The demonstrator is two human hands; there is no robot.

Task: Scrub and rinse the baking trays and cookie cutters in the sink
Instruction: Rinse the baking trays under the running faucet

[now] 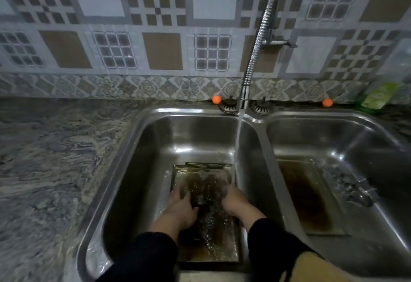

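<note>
A browned, stained baking tray (206,250) lies in the left basin of the steel sink (263,130), stacked on a second tray whose rim (209,164) shows behind it. My left hand (181,203) presses flat on the tray's left side with its fingers spread. My right hand (232,196) is at the tray's right side, its fingers curled over a dark, blurred scrub pad (219,185). Water splashes across the tray. Another stained tray (309,203) lies in the right basin, beside several metal cookie cutters (353,190).
A flexible tap hose (255,43) hangs over the divider, and its stream (238,139) falls just right of the trays. Two drain strainers (229,105) sit on the back rim. A marbled stone counter (55,159) extends left. A green packet (378,97) stands at the back right.
</note>
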